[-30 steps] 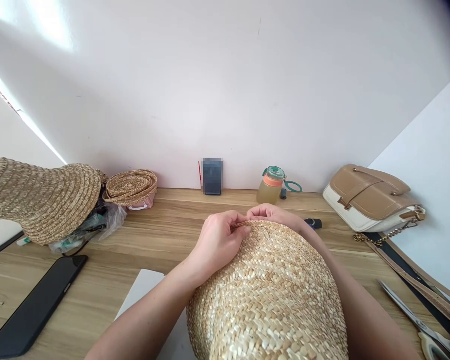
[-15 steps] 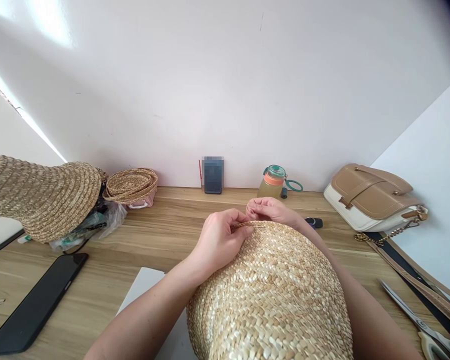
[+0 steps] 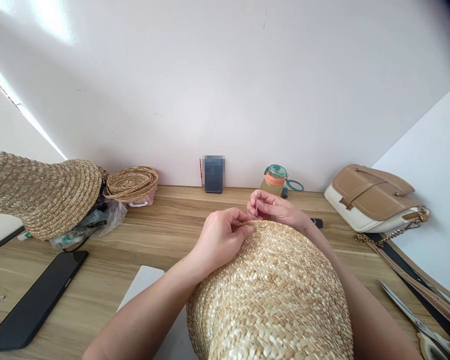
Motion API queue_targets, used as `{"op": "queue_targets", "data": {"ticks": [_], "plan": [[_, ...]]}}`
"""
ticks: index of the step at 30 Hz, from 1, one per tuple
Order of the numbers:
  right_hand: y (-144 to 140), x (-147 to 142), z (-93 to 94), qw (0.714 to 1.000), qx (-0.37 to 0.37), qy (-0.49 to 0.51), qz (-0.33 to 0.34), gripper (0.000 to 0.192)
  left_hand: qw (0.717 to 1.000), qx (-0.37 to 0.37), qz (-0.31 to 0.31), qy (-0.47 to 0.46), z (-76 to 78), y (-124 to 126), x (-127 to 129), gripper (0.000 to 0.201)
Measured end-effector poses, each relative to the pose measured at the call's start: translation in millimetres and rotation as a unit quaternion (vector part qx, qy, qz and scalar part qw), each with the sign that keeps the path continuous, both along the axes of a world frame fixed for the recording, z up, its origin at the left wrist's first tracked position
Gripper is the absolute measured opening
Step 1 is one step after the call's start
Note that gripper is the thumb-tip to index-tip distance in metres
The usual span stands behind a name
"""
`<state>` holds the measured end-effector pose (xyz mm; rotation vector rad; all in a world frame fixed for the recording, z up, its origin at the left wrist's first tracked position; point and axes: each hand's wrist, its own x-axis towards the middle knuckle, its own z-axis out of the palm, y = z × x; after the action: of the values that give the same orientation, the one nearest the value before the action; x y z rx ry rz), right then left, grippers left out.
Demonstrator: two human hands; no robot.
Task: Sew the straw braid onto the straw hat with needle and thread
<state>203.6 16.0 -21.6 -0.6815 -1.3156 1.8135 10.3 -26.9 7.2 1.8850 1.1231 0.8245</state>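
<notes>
A woven straw hat (image 3: 277, 290) fills the lower middle of the head view, its far edge pointing away from me. My left hand (image 3: 225, 232) pinches that edge between thumb and fingers. Just beyond the edge, my right hand (image 3: 273, 207) is closed, with a thin sewing needle (image 3: 256, 200) upright between thumb and fingers. The needle's lower end goes down near the hat's edge; whether it is in the straw I cannot tell. Any thread is too fine to make out.
Left are another straw hat (image 3: 45, 195), a coiled straw braid (image 3: 132, 184) on a pink box and a black phone (image 3: 37, 300). Behind stand a dark blurred object (image 3: 214, 174) and a bottle (image 3: 274, 181). A handbag (image 3: 375, 197) and scissors (image 3: 416, 317) lie right.
My right hand has turned and opened out slightly, so the needle now shows between its fingers. My left hand and the hat have stayed in place.
</notes>
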Motion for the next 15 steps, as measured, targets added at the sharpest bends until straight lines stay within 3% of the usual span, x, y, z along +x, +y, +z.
{"op": "queue_targets", "data": {"ticks": [15], "plan": [[-1.8, 4.3, 4.7, 0.999, 0.014, -0.028, -0.011, 0.024, 1.000, 0.000, 0.003, 0.011, -1.4, 0.4, -0.2, 0.018]]}}
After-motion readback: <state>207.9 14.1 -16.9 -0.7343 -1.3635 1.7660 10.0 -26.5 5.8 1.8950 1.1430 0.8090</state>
